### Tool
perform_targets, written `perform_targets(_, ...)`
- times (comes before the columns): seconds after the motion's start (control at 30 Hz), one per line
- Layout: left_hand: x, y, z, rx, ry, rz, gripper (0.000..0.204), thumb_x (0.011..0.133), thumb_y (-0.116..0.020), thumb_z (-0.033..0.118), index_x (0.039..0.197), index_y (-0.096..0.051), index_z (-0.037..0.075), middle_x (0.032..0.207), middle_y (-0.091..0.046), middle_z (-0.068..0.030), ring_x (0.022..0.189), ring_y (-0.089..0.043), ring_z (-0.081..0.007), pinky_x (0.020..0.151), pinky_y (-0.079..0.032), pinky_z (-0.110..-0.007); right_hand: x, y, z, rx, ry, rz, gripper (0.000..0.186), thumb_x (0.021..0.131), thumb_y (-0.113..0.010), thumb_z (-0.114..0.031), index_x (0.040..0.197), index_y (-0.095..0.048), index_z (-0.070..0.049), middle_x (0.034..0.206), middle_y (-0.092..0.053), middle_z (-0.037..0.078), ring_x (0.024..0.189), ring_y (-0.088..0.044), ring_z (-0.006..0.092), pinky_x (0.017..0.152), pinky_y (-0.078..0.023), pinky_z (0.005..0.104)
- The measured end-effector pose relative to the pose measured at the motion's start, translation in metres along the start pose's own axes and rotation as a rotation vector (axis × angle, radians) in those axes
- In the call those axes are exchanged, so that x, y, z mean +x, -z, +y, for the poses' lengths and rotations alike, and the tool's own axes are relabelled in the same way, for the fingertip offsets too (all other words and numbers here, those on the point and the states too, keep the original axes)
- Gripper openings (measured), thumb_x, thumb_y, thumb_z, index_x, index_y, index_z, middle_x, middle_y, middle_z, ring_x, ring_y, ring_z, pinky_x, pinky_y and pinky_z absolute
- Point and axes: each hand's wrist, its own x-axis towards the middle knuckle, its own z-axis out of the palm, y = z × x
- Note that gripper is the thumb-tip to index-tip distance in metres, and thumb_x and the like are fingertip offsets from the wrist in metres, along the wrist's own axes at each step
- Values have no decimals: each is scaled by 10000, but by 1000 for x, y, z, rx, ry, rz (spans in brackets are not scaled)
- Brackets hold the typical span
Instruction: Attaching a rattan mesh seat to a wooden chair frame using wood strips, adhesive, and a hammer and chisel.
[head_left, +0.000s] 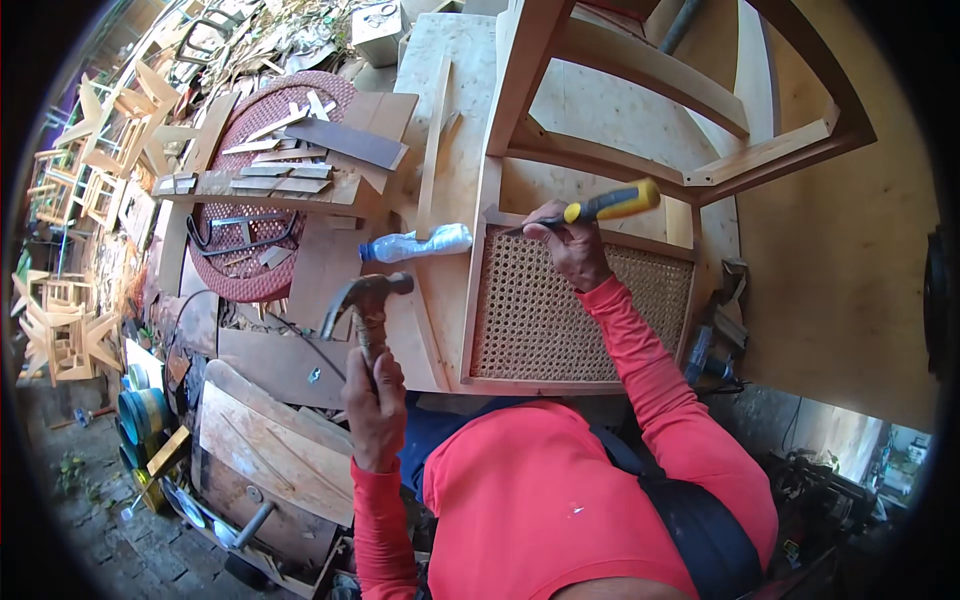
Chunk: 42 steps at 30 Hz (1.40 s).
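Note:
My left hand (376, 412) is closed around the handle of a claw hammer (368, 296), its head raised to the left of the chair frame. In my right hand (572, 248) is a chisel (612, 201) with a yellow and black handle, pinched low near its blade. The blade points left, at the upper left corner of the woven cane panel (560, 310). That panel fills the lower part of a wooden chair frame (482, 200), which lies on the work surface. My fingers partly cover the blade tip, so I cannot tell how far it touches the wood.
A plastic bottle (418, 243) lies beside the frame's left edge, over a thin wood strip (432, 150). Further left, wood offcuts (285, 170) sit on a red woven round seat (235, 265). At the frame's lower right lies a clear-and-blue bottle (700, 352).

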Motion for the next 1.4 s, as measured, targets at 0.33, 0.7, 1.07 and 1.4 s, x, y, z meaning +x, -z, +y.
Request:
perform_targets(0.33,-19,-24,-53,157,110,-17,261,1120,-563,267,977,-557,48,690,-561,-16,564,-498,-98,507,-400,-288,3,-20,-7,-27,-130,66,84,986,-713,-2,1060,-673,3,957,-706,48,907,-694,135,830,-581,290)
perform_targets(0.7,-14,-25,-50,176,76,-30,252,1121,-554,274,1009,-573,50,701,-574,-17,572,-519,-107,518,-423,-295,9,-29,-3,-338,199,-22,97,956,-737,-8,1014,-662,-27,951,-665,88,848,-691,221,750,-554,332)
perform_targets(1.07,-16,-26,-48,154,82,-31,245,1118,-545,260,1020,-571,36,686,-579,-51,577,-558,-151,540,-439,-325,12,-34,-4,-342,265,29,116,939,-751,-30,982,-645,-47,899,-630,83,753,-672,265,665,-535,375)
perform_targets(1.4,-15,-30,-47,165,52,-37,216,1111,-547,229,1029,-578,32,689,-583,-69,576,-562,-167,546,-443,-339,10,-36,-1,-303,241,31,117,927,-759,-30,973,-652,-40,900,-646,90,772,-686,256,682,-544,358)
